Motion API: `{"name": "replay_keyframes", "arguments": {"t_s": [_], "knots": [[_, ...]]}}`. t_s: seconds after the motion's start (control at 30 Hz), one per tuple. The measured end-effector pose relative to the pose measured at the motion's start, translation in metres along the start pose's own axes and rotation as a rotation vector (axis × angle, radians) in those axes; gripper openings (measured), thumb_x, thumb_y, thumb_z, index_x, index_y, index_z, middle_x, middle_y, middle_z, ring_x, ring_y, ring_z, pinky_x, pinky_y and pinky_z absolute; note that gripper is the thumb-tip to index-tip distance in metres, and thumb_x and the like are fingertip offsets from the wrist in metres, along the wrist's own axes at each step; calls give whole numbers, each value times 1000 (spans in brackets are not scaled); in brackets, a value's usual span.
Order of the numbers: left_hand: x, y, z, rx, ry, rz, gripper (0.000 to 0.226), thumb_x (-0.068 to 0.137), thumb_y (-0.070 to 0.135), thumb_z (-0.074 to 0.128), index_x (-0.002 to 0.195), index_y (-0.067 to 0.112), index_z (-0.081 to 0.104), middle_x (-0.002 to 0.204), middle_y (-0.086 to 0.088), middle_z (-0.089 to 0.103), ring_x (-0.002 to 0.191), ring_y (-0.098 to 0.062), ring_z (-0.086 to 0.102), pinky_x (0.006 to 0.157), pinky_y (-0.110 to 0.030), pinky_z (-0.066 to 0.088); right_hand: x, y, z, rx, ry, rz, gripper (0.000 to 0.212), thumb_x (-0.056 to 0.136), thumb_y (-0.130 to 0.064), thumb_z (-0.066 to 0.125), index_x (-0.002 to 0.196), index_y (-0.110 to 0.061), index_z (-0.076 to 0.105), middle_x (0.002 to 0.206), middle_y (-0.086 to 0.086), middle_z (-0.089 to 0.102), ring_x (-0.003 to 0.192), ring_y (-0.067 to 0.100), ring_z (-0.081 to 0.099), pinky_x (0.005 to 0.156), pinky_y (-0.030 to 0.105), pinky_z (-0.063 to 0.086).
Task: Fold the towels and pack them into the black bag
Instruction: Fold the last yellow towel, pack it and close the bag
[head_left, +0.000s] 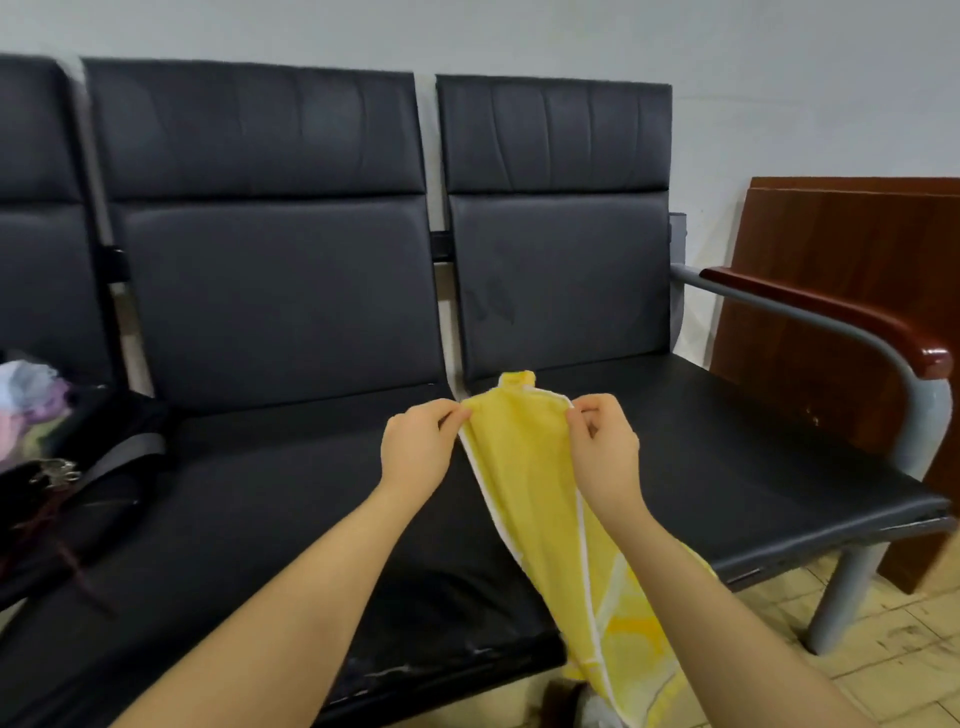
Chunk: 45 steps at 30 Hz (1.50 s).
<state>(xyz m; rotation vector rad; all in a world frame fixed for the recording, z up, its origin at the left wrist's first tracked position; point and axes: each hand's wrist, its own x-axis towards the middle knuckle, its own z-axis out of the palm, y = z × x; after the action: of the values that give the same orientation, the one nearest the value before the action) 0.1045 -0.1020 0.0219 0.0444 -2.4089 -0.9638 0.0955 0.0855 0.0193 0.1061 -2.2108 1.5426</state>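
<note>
Towel (524, 467), one, yellow with white edging, stretched by its top edge above the gap between two black seats, hanging down toward the floor. Left hand (415, 449) pinching the top-left corner, right hand (602, 452) pinching the top-right, fingers curled on the cloth. One black bag (78, 467) on the left seat, open, several pale folded towels (31, 410) inside. One wooden board (852, 322) against the wall at right.
</note>
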Motion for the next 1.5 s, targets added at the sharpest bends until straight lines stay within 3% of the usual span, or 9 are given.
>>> {"name": "replay_keyframes", "arguments": {"t_s": [0.17, 0.3, 0.5, 0.6, 0.77, 0.9, 1.13, 1.4, 1.5], "knots": [[-9, -14, -85, -23, 48, -34, 24, 96, 29, 54, 106, 15, 71, 86, 5, 69, 81, -13, 63, 78, -36, 53, -22, -65, 27, 181, -98, -69, 17, 97, -16, 52, 112, -20, 57, 83, -1, 63, 77, 9, 60, 71, 22, 46], [-10, -21, -153, -36, 115, -73, 19, 95, 28, 56, 101, 18, 71, 85, 6, 68, 80, -13, 64, 81, -40, 54, -31, -125, 46, 324, -87, -90, 13, 94, -11, 54, 98, -19, 64, 83, 1, 66, 75, 11, 63, 63, 19, 49], [-3, -8, -236, -41, 257, -56, 20, 94, 26, 58, 101, 13, 72, 86, 3, 68, 83, -14, 65, 75, -30, 51, -31, -200, 64, 499, -13, -48, 16, 92, -9, 58, 91, -21, 68, 92, 0, 69, 90, 13, 66, 82, 28, 55], [2, 2, -272, -98, 343, -66, 20, 94, 22, 58, 102, 10, 72, 92, -2, 68, 89, -14, 61, 79, -28, 47, -29, -232, 65, 571, 45, -30, 17, 90, -7, 61, 88, -23, 68, 85, -2, 69, 83, 12, 66, 79, 29, 56], [12, 6, -319, -307, 494, -133, 14, 90, 14, 61, 98, 16, 72, 91, -4, 70, 91, -19, 66, 90, -36, 53, -29, -263, 64, 659, 79, -12, 30, 88, -5, 61, 117, -11, 67, 104, 4, 69, 94, 15, 65, 85, 28, 53], [6, -2, -339, -474, 550, -206, 18, 90, 9, 60, 102, 17, 72, 98, -9, 71, 91, -21, 67, 87, -34, 55, -31, -271, 59, 674, 73, -17, 35, 90, 1, 56, 121, -11, 64, 113, 5, 65, 94, 12, 61, 74, 17, 47], [-7, -14, -352, -699, 546, -308, 25, 85, -5, 62, 103, 10, 71, 100, -13, 68, 98, -27, 65, 92, -35, 53, -27, -271, 48, 732, 129, 106, 38, 92, 5, 49, 121, -12, 66, 90, -1, 65, 53, 6, 46, 48, 16, 43], [-12, -7, -362, -730, 583, -293, 36, 89, -4, 55, 121, 11, 65, 104, -1, 66, 85, -10, 60, 71, -17, 48, -32, -276, 38, 660, 136, 21, 36, 92, -2, 59, 127, -9, 61, 113, 1, 61, 87, 8, 61, 67, 16, 48], [-17, -9, -365, -711, 692, -272, 32, 87, 4, 65, 119, 8, 66, 113, -4, 66, 92, -10, 60, 83, -18, 47, -32, -277, 38, 660, 158, 35, 31, 91, -4, 61, 121, -10, 64, 119, 5, 63, 108, 19, 60, 93, 31, 51]]}}
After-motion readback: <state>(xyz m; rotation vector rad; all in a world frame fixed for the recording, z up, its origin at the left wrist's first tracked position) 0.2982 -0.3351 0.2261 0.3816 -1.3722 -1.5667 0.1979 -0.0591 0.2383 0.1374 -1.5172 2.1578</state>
